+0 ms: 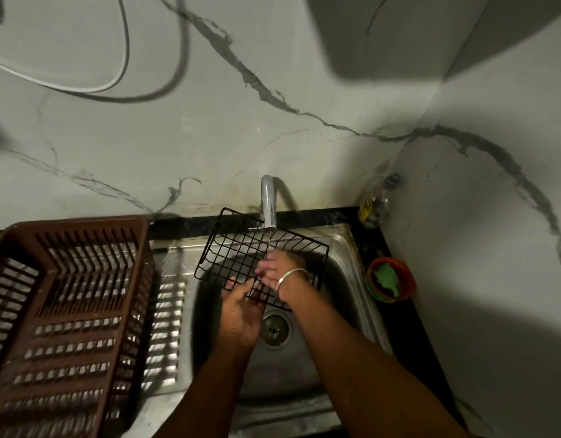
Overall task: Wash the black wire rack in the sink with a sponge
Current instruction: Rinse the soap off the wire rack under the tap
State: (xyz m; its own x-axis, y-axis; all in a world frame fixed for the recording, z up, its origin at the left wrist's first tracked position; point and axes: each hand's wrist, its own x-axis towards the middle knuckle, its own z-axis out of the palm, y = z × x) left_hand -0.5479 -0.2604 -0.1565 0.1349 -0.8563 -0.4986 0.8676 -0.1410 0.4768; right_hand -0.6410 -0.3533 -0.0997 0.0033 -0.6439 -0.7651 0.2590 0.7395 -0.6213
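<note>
Left hand (241,314) grips black wire rack (241,251) by near edge under tap (268,203) w/ water running, right hand (280,267) rubbing its mesh, grip unclear.

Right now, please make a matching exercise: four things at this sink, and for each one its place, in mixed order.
Things:
1. black wire rack
2. brown crate
3. orange bowl
4. drain

Places:
A. counter right of the sink
B. left of the sink
C. bottom of the basin
D. under the running tap, held by both hands

Pairs: 1-D, 2-B, 3-A, 4-C
</note>
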